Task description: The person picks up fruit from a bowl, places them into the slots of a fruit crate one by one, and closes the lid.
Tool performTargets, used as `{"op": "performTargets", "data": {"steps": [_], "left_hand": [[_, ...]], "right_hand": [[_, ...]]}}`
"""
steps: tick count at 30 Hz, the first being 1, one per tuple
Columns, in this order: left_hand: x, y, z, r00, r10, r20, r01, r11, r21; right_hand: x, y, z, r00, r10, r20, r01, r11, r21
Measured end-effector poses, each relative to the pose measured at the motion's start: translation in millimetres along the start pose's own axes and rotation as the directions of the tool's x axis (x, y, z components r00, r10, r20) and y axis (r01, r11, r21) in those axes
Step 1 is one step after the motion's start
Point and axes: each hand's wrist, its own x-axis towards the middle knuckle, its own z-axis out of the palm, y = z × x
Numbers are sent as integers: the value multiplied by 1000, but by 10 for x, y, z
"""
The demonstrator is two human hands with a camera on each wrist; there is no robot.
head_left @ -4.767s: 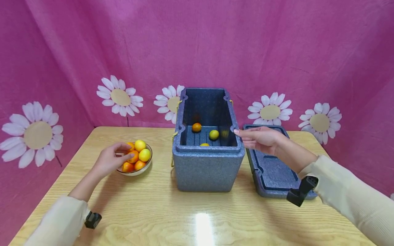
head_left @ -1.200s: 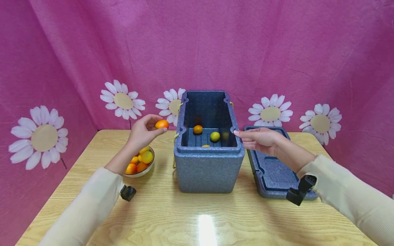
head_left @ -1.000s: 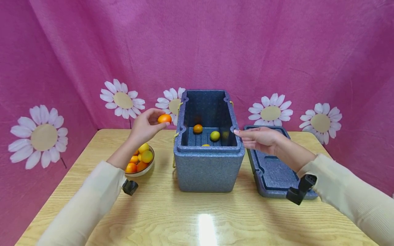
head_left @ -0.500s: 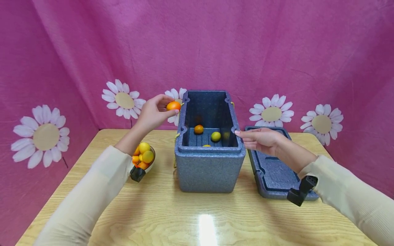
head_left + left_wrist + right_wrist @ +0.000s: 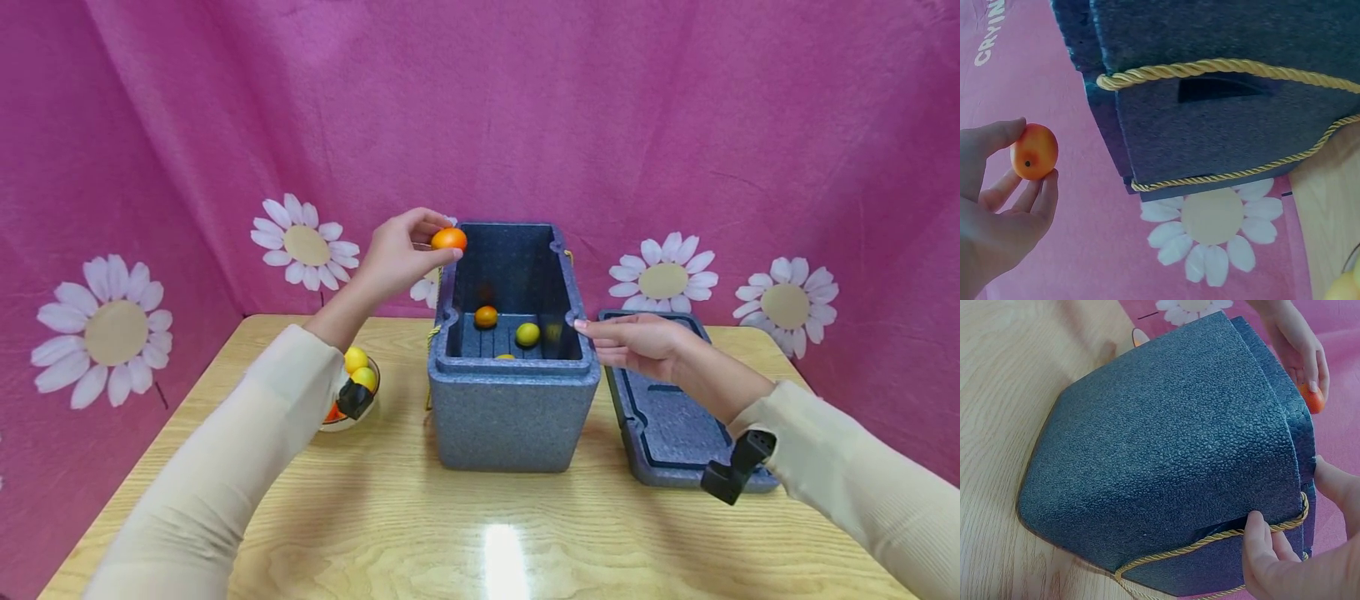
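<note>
One dark spot (image 5: 1027, 164), seen only from that wrist, marks the orange fruit (image 5: 1041, 149) the left hand (image 5: 1000, 228) pinches.

Pink cloth (image 5: 510, 108) (white daisies (image 5: 663, 281) low down) behind a pale wooden table (image 5: 412, 533).

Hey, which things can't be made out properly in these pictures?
Some fruit in the bowl: head view, behind left sleeve and wrist camera.
Nearest yellow fruit: head view, mostly behind the box's front wall.
Part of the lid: head view, behind right forearm.
Curtain lettering: left wrist view, cut by top edge.
</note>
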Motion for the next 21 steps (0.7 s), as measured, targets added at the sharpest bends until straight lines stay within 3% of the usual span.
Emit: {"op": "performTargets", "data": {"steps": [10, 21], "left_hand": [[258, 224, 62, 1000, 14, 26, -15, 1000, 9], [600, 469, 185, 996, -47, 82, 49, 999, -19]], "right_hand": [[-1, -5, -5, 1000, -2, 17, 2, 1000, -18], [-23, -15, -45, 1000, 21, 20, -21, 999, -28]]}}
